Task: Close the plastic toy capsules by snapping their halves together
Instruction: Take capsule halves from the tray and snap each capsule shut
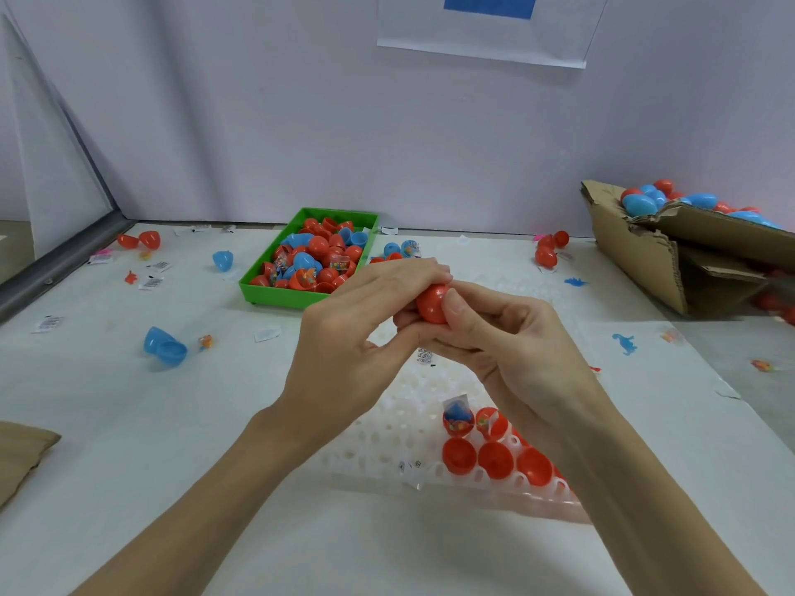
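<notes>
Forearms: both reach in from the bottom edge and meet above the middle of the table.
Left hand (365, 320): fingers curled over the top of a red capsule (432, 304), thumb underneath, clamped on it.
Right hand (512, 337): thumb pressed on the capsule's near side, fingers wrapped beneath, gripping too.
Capsule: held in the air between both hands, above the white tray (387, 428). Whether the halves have clicked shut I cannot tell (the fingers cover the seam).
Step in hand: looks like the squeeze itself, two halves being pushed together.
Done so far: the cardboard box (636, 251) at the right holds a heap of whole-looking red and blue eggs, probably the finished ones.
Left to do: plenty! Open red halves (494, 460) sit in the white tray's near row, two behind them with toy packets inside, and the green bin (258, 290) is piled with loose halves.
Strays: blue halves (165, 346) at the left, red pieces near the far left edge, a few red eggs (548, 249) by the box.
Clutter: paper slips and a small blue dinosaur (626, 342) scattered about.
In the way: nothing blocks the hands; the box's sagging torn wall could let eggs spill.
</notes>
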A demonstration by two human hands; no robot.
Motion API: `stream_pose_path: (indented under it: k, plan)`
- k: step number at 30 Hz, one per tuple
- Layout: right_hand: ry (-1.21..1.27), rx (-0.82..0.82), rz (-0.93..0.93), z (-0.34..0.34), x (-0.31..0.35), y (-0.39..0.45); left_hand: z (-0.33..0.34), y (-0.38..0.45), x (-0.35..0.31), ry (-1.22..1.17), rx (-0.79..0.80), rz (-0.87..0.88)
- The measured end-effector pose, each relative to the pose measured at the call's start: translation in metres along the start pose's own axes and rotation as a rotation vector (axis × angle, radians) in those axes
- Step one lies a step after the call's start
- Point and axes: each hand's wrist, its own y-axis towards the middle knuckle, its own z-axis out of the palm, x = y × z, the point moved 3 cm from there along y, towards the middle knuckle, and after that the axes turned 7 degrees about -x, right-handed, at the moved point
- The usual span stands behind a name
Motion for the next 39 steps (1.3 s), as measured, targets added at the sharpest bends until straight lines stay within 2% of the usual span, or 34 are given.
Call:
stream_pose_path:
  k: [9,22,34,39]
  plan:
    - [0.038,0.101,0.052,-0.005,0.0,0.004,0.003,-0.002,-0.001,0.051,-0.009,-0.019]
    - [-0.168,0.018,-0.042,-0.002,0.0,0.001,-0.001,-0.004,-0.005,0.194,-0.046,0.009]
    - [-0.214,-0.035,-0.072,0.005,-0.003,-0.001,-0.005,-0.002,-0.009,0.313,-0.019,0.03]
    - [-0.208,-0.055,-0.083,0.006,-0.003,-0.001,-0.007,0.001,-0.009,0.288,0.003,-0.01]
